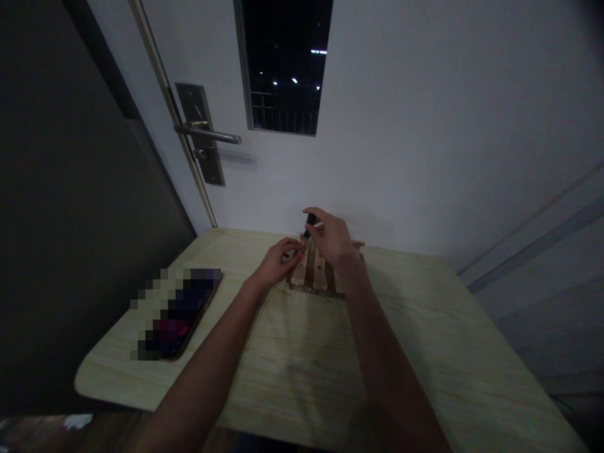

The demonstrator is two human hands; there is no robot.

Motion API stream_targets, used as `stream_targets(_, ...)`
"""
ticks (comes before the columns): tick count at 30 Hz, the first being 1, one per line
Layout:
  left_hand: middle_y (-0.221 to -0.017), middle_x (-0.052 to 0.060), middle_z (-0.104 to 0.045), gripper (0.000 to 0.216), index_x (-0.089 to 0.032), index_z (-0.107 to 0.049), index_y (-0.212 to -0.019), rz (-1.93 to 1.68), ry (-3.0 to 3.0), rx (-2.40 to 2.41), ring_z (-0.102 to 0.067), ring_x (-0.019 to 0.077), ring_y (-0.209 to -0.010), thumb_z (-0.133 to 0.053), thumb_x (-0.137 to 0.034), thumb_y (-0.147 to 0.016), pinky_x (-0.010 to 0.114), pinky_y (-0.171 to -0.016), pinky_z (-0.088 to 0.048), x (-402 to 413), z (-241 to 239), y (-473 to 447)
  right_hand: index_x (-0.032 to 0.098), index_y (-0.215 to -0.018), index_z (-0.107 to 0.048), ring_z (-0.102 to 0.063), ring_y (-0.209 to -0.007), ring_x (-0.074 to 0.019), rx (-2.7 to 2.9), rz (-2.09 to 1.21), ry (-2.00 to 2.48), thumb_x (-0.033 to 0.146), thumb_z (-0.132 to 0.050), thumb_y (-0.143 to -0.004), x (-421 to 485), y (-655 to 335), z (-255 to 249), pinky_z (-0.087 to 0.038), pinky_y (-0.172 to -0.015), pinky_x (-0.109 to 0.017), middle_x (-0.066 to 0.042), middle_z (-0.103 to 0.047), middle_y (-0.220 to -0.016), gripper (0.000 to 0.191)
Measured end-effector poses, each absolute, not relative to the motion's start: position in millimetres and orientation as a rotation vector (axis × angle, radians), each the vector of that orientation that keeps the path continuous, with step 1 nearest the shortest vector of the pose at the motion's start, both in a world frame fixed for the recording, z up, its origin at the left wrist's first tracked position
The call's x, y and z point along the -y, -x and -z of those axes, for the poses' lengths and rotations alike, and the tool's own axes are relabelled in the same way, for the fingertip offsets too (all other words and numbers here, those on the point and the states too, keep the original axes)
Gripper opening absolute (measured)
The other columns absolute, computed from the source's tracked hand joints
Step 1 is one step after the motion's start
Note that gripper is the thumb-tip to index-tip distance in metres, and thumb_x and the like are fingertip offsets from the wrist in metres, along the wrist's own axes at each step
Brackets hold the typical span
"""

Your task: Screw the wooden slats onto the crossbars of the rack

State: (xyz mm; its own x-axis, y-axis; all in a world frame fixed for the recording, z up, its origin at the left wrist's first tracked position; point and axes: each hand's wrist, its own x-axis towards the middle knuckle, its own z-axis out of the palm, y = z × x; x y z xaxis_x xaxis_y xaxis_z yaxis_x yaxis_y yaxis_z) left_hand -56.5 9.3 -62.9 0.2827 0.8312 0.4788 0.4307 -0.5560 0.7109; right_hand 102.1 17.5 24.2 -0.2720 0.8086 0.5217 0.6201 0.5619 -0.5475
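My right hand (331,238) grips a screwdriver (310,223) by its short black handle, holding it upright over the far left part of a slatted wooden piece (319,274). The piece lies flat on the table, with pale slats over a darker base and small dark holes in the slats. At its left edge is my left hand (279,259), thumb and fingers closed together close to the screwdriver's lower end. Whatever lies between those fingertips is too small to make out. My right hand and forearm hide the right part of the wooden piece.
The light wood-grain table (292,358) stands against a white door (401,126) with a metal handle (212,134) and a dark window (285,69). A phone (189,308), partly blurred out, lies at the left. A dark panel (70,220) rises beyond the table's left edge.
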Motion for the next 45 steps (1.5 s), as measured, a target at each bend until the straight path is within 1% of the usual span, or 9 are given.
stream_targets(5, -0.110, 0.009, -0.059, 0.023, -0.018, -0.066, -0.099, -1.195, -2.087, -1.124, -0.059, 0.0194, -0.100, -0.055, -0.033, -0.085, 0.028, -0.074, -0.052, -8, 61, 57, 0.011, -0.123, -0.054, -0.064, -0.082, -0.0184, 1.996, -0.373, 1.148, 0.012, -0.043, -0.082, -18, -101, -25, -0.050, -0.075, -0.032, -0.013, -0.067, -0.102, 0.042)
stream_targets(10, -0.111, 0.009, -0.058, 0.024, -0.018, -0.065, -0.100, -1.203, -2.061, -1.110, -0.059, 0.0189, -0.099, -0.054, -0.034, -0.085, 0.027, -0.073, -0.052, -8, 64, 57, 0.016, -0.121, -0.055, -0.063, -0.077, -0.0172, 2.023, -0.342, 1.152, 0.010, -0.042, -0.081, -14, -103, -30, -0.048, -0.072, -0.030, -0.010, -0.068, -0.095, 0.042)
stream_targets(19, -0.111, 0.008, -0.059, 0.023, -0.019, -0.065, -0.100, -1.203, -2.086, -1.131, -0.059, 0.0188, -0.100, -0.054, -0.033, -0.086, 0.028, -0.077, -0.052, -9, 64, 57, 0.015, -0.109, -0.061, -0.062, -0.073, -0.0163, 2.018, -0.310, 1.165, 0.015, -0.052, -0.081, -16, -102, -28, -0.049, -0.072, -0.030, -0.008, -0.067, -0.086, 0.029)
stream_targets(26, -0.110, 0.009, -0.058, 0.024, -0.018, -0.065, -0.100, -1.200, -2.098, -1.149, -0.058, 0.0189, -0.100, -0.054, -0.033, -0.085, 0.027, -0.073, -0.052, -9, 64, 56, 0.015, -0.120, -0.055, -0.063, -0.085, -0.0181, 1.973, -0.296, 1.138, 0.014, -0.047, -0.081, -18, -100, -23, -0.050, -0.082, -0.035, -0.015, -0.061, -0.116, 0.040)
stream_targets(32, -0.111, 0.008, -0.057, 0.024, -0.019, -0.064, -0.101, -1.197, -2.102, -1.140, -0.059, 0.0187, -0.099, -0.052, -0.033, -0.086, 0.028, -0.073, -0.052, -10, 65, 57, 0.018, -0.125, -0.049, -0.064, -0.080, -0.0183, 2.066, -0.347, 1.126, 0.011, -0.042, -0.081, -15, -100, -27, -0.050, -0.075, -0.033, -0.010, -0.066, -0.099, 0.044)
stream_targets(36, -0.112, 0.009, -0.058, 0.024, -0.019, -0.064, -0.101, -1.192, -2.096, -1.136, -0.059, 0.0193, -0.100, -0.053, -0.033, -0.085, 0.029, -0.075, -0.052, -11, 65, 57, 0.021, -0.112, -0.055, -0.062, -0.080, -0.0174, 2.048, -0.302, 1.117, 0.013, -0.045, -0.082, -16, -101, -25, -0.051, -0.074, -0.032, -0.006, -0.066, -0.092, 0.032)
stream_targets(38, -0.111, 0.009, -0.058, 0.024, -0.019, -0.064, -0.102, -1.193, -2.098, -1.138, -0.059, 0.0193, -0.100, -0.054, -0.033, -0.085, 0.029, -0.077, -0.052, -10, 65, 57, 0.020, -0.110, -0.057, -0.062, -0.080, -0.0170, 2.032, -0.306, 1.121, 0.014, -0.048, -0.082, -18, -101, -23, -0.051, -0.077, -0.033, -0.007, -0.066, -0.096, 0.031)
stream_targets(42, -0.110, 0.009, -0.059, 0.024, -0.019, -0.065, -0.101, -1.177, -2.103, -1.149, -0.059, 0.0192, -0.099, -0.053, -0.033, -0.085, 0.028, -0.075, -0.053, -10, 63, 57, 0.018, -0.121, -0.054, -0.063, -0.088, -0.0172, 2.020, -0.360, 1.103, 0.011, -0.045, -0.081, -19, -101, -22, -0.051, -0.082, -0.035, -0.010, -0.064, -0.113, 0.042)
stream_targets(45, -0.109, 0.009, -0.059, 0.025, -0.018, -0.065, -0.101, -1.176, -2.100, -1.152, -0.059, 0.0190, -0.099, -0.053, -0.034, -0.085, 0.027, -0.073, -0.053, -8, 61, 56, 0.016, -0.121, -0.054, -0.063, -0.087, -0.0171, 2.032, -0.387, 1.103, 0.008, -0.043, -0.081, -17, -101, -25, -0.051, -0.081, -0.034, -0.011, -0.065, -0.112, 0.043)
